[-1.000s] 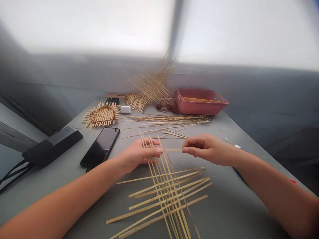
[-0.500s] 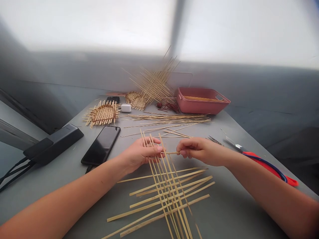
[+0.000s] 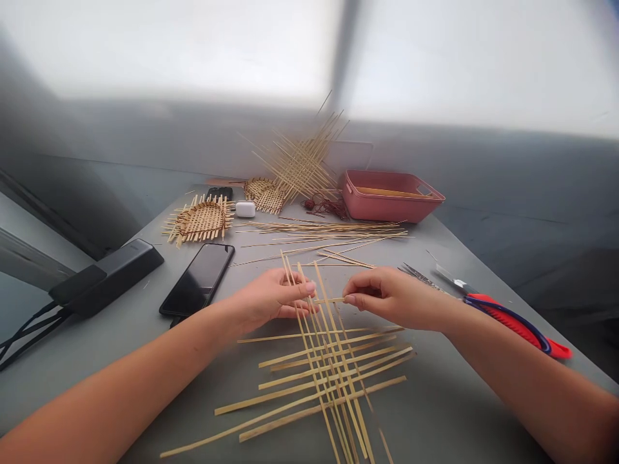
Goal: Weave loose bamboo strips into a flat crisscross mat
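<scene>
An open weave of pale bamboo strips (image 3: 333, 370) lies in front of me, long strips crossed by several sideways ones. My left hand (image 3: 283, 294) is at its far end, thumb above and fingers beneath, closed on the long strips. Between thumb and fingertips, my right hand (image 3: 374, 295) pinches the end of a short visible length of bamboo strip (image 3: 333, 300). This crosswise strip runs toward the left fingertips among the long strips; its other end is hidden there.
Loose bamboo strips (image 3: 324, 230) lie beyond my hands, with woven pieces (image 3: 203, 220) and a pink basket (image 3: 394, 205) behind. A phone (image 3: 197, 280) and black power strip (image 3: 113, 274) sit left. Red-and-blue-handled scissors (image 3: 512, 322) lie beside my right forearm.
The far ends of the long strips have shifted slightly right, closer to my right hand. My left fingers have straightened a little. The right hand keeps its pinch on the crosswise strip.
</scene>
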`<state>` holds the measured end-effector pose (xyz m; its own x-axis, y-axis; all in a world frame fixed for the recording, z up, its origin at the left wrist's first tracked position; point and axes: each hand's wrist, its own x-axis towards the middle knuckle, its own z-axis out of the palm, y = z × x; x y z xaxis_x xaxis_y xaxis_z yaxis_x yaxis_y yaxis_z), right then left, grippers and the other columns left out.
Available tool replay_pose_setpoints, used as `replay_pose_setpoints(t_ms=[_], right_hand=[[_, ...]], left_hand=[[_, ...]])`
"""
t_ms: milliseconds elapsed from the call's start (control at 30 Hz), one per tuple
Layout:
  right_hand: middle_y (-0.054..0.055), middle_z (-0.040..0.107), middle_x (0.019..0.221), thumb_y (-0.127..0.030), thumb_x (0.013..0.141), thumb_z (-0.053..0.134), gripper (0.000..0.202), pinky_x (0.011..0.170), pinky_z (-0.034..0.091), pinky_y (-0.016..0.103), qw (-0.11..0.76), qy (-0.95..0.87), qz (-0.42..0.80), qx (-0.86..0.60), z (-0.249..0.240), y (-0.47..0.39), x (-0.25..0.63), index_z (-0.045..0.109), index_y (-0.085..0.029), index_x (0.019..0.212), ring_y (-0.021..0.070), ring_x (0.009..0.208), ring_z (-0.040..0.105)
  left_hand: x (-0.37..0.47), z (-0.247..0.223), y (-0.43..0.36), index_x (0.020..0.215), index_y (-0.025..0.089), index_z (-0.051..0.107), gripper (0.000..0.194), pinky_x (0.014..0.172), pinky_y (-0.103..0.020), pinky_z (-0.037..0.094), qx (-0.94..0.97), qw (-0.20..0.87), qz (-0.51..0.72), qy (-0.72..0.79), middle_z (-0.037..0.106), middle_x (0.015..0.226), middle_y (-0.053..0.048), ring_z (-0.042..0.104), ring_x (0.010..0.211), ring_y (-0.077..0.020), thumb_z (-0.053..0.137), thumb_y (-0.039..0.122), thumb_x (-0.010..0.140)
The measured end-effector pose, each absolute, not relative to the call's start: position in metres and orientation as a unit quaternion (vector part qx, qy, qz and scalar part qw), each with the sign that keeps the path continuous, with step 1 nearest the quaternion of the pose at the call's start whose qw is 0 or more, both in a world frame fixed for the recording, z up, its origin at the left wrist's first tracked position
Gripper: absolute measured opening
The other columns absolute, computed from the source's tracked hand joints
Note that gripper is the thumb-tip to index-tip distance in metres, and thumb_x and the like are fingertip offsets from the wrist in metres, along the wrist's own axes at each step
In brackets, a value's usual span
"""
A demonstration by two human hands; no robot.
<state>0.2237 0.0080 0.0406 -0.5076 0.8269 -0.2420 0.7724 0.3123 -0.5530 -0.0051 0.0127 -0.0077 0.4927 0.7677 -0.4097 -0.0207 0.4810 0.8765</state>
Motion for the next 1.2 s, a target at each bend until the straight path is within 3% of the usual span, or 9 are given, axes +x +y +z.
replay_pose_setpoints(t_ms=[100, 333, 533, 733, 1000, 1100, 1200], right_hand=[[-0.002, 0.052, 0.060, -0.043, 0.084, 0.049, 0.030, 0.052, 0.032, 0.025, 0.045, -0.806, 0.316, -0.498, 0.041, 0.007, 0.224, 0.065, -0.019, 0.074, 0.0120, 0.057, 0.041], [-0.001, 0.055, 0.062, -0.043, 0.083, 0.051, 0.030, 0.054, 0.034, 0.026, 0.039, -0.799, 0.335, -0.497, 0.041, 0.008, 0.223, 0.067, -0.019, 0.077, 0.0130, 0.058, 0.044], [0.003, 0.069, 0.082, -0.036, 0.085, 0.051, 0.025, 0.071, 0.045, 0.030, 0.062, -0.792, 0.410, -0.447, 0.032, 0.016, 0.230, 0.068, -0.019, 0.091, 0.0182, 0.078, 0.059], [0.003, 0.071, 0.085, -0.038, 0.082, 0.057, 0.025, 0.078, 0.048, 0.033, 0.070, -0.756, 0.477, -0.443, 0.024, 0.023, 0.235, 0.069, -0.019, 0.093, 0.0190, 0.082, 0.062], [0.001, 0.070, 0.078, -0.033, 0.080, 0.061, 0.027, 0.071, 0.047, 0.032, 0.105, -0.721, 0.504, -0.464, 0.025, 0.016, 0.228, 0.048, -0.022, 0.100, 0.0152, 0.070, 0.059], [0.000, 0.070, 0.078, -0.031, 0.081, 0.059, 0.026, 0.068, 0.045, 0.031, 0.106, -0.726, 0.490, -0.472, 0.025, 0.015, 0.231, 0.044, -0.023, 0.099, 0.0150, 0.070, 0.058], [0.000, 0.069, 0.077, -0.031, 0.081, 0.059, 0.025, 0.064, 0.044, 0.030, 0.108, -0.727, 0.489, -0.471, 0.024, 0.017, 0.234, 0.043, -0.023, 0.099, 0.0150, 0.069, 0.057]], left_hand=[[-0.007, -0.007, 0.013, 0.090, 0.018, 0.062, 0.038, 0.079, -0.030, 0.053, 0.447, 0.729, 0.272, 0.441, 0.068, 0.080, -0.002, 0.067, 0.079, -0.0150, 0.084, 0.034, 0.064], [-0.007, -0.011, 0.014, 0.082, 0.018, 0.067, 0.030, 0.077, -0.028, 0.050, 0.436, 0.725, 0.301, 0.440, 0.067, 0.075, 0.000, 0.063, 0.073, -0.0117, 0.085, 0.031, 0.061], [-0.006, -0.008, 0.013, 0.081, 0.017, 0.066, 0.033, 0.074, -0.028, 0.049, 0.411, 0.751, 0.297, 0.422, 0.066, 0.071, 0.000, 0.061, 0.068, -0.0108, 0.086, 0.031, 0.059], [-0.006, -0.008, 0.011, 0.081, 0.018, 0.063, 0.031, 0.073, -0.026, 0.049, 0.410, 0.764, 0.299, 0.399, 0.066, 0.070, 0.001, 0.061, 0.067, -0.0098, 0.085, 0.030, 0.063], [-0.004, -0.008, 0.011, 0.086, 0.018, 0.064, 0.035, 0.072, -0.026, 0.050, 0.414, 0.740, 0.308, 0.430, 0.062, 0.074, 0.002, 0.062, 0.071, -0.0102, 0.084, 0.035, 0.063], [-0.004, -0.007, 0.011, 0.089, 0.017, 0.064, 0.040, 0.078, -0.030, 0.052, 0.411, 0.736, 0.301, 0.445, 0.066, 0.083, -0.002, 0.066, 0.076, -0.0135, 0.082, 0.042, 0.065], [-0.006, -0.008, 0.011, 0.087, 0.017, 0.061, 0.043, 0.082, -0.034, 0.052, 0.418, 0.724, 0.302, 0.458, 0.067, 0.080, -0.002, 0.067, 0.078, -0.0165, 0.086, 0.038, 0.059]])
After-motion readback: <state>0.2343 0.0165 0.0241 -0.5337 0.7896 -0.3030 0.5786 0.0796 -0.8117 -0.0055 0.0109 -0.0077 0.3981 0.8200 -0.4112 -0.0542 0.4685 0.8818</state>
